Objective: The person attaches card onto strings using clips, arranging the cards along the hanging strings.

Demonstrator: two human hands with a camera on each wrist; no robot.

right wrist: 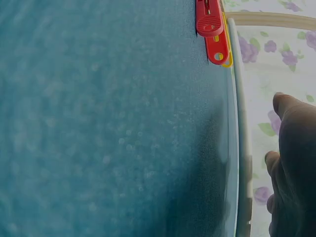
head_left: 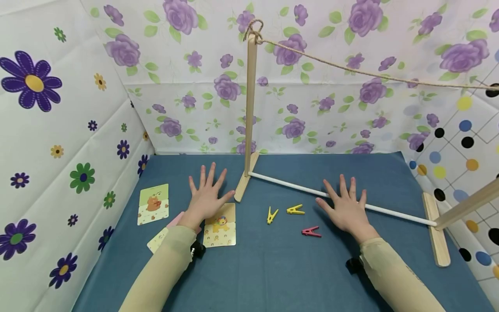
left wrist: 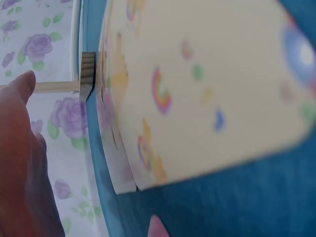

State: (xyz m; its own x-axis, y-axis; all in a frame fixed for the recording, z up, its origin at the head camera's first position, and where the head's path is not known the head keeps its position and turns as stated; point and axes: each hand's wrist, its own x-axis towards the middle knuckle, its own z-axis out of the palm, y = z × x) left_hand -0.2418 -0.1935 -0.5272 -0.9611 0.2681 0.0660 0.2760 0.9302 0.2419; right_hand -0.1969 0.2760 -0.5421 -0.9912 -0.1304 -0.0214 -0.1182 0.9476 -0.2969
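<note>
My left hand, palm down with fingers spread, is near a lion picture card. A card with a bear lies to its left. Beneath my left wrist and sleeve a third card is mostly hidden. Fingers also spread, my right hand is over or beside a white rod; contact cannot be told. Between the hands lie two yellow clothespins and a red clothespin. The red clothespin also shows in the right wrist view. Neither hand holds anything.
A wooden post on a flat foot stands behind the left hand. A second post rises at the right. Twine runs from the first post's top to the right. Patterned cloth walls surround the blue tabletop.
</note>
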